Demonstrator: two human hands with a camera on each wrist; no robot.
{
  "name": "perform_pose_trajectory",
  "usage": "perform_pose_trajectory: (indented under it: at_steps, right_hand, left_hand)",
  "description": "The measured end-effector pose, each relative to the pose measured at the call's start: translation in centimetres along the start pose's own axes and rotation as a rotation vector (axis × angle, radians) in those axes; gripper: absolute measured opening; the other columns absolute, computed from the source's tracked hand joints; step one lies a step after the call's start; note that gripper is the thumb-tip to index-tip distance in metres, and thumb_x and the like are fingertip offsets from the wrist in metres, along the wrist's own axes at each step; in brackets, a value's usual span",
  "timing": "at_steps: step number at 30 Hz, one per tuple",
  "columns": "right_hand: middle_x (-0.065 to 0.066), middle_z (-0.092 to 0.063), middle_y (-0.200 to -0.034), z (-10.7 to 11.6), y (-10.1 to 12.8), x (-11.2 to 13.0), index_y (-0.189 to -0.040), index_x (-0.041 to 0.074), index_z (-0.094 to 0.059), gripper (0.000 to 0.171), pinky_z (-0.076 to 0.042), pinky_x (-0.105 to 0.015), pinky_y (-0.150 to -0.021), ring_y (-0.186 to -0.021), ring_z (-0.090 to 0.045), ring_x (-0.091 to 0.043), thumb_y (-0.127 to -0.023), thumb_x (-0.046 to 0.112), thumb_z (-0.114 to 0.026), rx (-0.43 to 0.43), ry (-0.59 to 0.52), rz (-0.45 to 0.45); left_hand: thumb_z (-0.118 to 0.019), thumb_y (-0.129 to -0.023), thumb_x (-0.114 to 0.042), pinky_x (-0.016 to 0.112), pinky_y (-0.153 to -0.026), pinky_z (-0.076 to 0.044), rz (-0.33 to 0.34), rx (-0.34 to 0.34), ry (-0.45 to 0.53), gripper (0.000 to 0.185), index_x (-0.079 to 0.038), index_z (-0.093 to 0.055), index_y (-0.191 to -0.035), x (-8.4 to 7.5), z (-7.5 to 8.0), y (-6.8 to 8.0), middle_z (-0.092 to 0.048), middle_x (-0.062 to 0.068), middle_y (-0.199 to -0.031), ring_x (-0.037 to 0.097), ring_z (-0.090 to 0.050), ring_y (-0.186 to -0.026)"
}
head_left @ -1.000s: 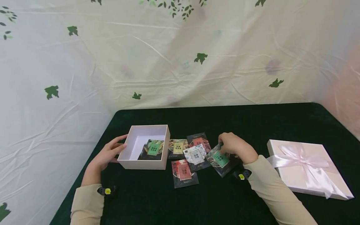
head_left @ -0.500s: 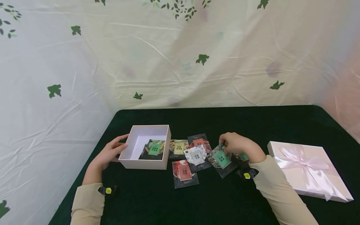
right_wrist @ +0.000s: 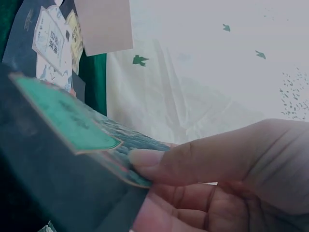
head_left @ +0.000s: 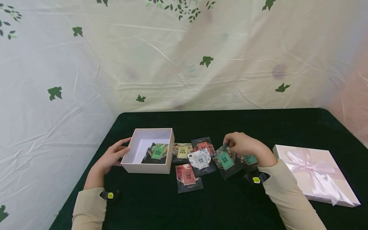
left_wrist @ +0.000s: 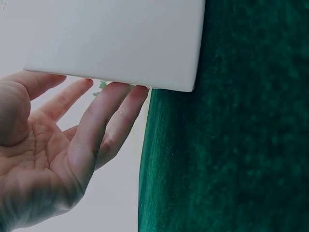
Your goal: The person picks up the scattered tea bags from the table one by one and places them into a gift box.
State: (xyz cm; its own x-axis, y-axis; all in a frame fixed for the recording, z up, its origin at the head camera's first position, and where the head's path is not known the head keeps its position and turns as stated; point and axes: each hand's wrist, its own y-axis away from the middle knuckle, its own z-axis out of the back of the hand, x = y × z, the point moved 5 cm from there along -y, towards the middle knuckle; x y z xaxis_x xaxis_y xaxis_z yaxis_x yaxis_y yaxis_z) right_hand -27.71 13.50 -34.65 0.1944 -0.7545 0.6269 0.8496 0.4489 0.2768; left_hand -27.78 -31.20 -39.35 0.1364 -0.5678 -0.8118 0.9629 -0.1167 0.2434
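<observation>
Left hand, fingers spread, touches one lidless box; right hand pinches one green-labelled packet. Nearby lie two red-labelled packets, one white-labelled packet, one yellow-labelled packet and one teal-labelled packet. The lidless box holds another green-labelled packet, perhaps a second beneath. One ribbon-tied lid lies far right. More of the teal-labelled packet shows than a second ago.
</observation>
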Motion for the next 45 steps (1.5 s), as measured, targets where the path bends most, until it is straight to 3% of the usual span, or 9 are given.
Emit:
perform_pose_trajectory:
  at_steps: [16,28,37,45]
  right_hand:
    - [-0.014,-0.061,-0.089,0.9,-0.5,0.5,-0.112,-0.001,-0.056,0.019,-0.055,-0.033,-0.058,-0.065,-0.056,-0.018,-0.094,0.005,-0.054,-0.111,-0.113,0.04]
    - [-0.019,-0.062,-0.093,0.7,-1.3,0.8,-0.116,-0.001,-0.056,0.023,-0.057,-0.03,-0.058,-0.073,-0.06,-0.021,-0.095,0.006,-0.053,-0.299,-0.266,0.061]
    - [-0.018,-0.061,-0.09,-0.7,-1.8,1.3,-0.117,-0.002,-0.056,0.023,-0.057,-0.031,-0.057,-0.072,-0.061,-0.02,-0.095,0.004,-0.054,-0.323,-0.335,0.039]
    - [-0.015,-0.06,-0.085,-0.9,-2.7,2.5,-0.112,-0.002,-0.057,0.019,-0.057,-0.03,-0.055,-0.071,-0.061,-0.019,-0.094,0.005,-0.054,-0.362,-0.371,0.078]
  left_hand:
    - [-0.048,-0.098,-0.04,0.055,-0.087,-0.051,0.014,-0.014,0.01,0.063,-0.021,-0.022,-0.151,0.3,0.4,0.6,-0.032,0.027,-0.147,0.048,-0.042,-0.125]
    - [-0.049,-0.098,-0.04,0.055,-0.088,-0.051,0.0,-0.014,0.014,0.062,-0.022,-0.023,-0.151,0.2,0.9,0.7,-0.033,0.027,-0.146,0.047,-0.042,-0.125]
    - [-0.048,-0.098,-0.038,0.054,-0.086,-0.052,-0.012,0.013,0.012,0.062,-0.019,-0.023,-0.151,-0.3,0.2,0.3,-0.034,0.028,-0.145,0.047,-0.043,-0.124]
    - [-0.049,-0.098,-0.041,0.054,-0.085,-0.052,-0.01,0.009,0.034,0.061,-0.02,-0.026,-0.15,0.2,0.1,0.0,-0.037,0.028,-0.143,0.047,-0.044,-0.123]
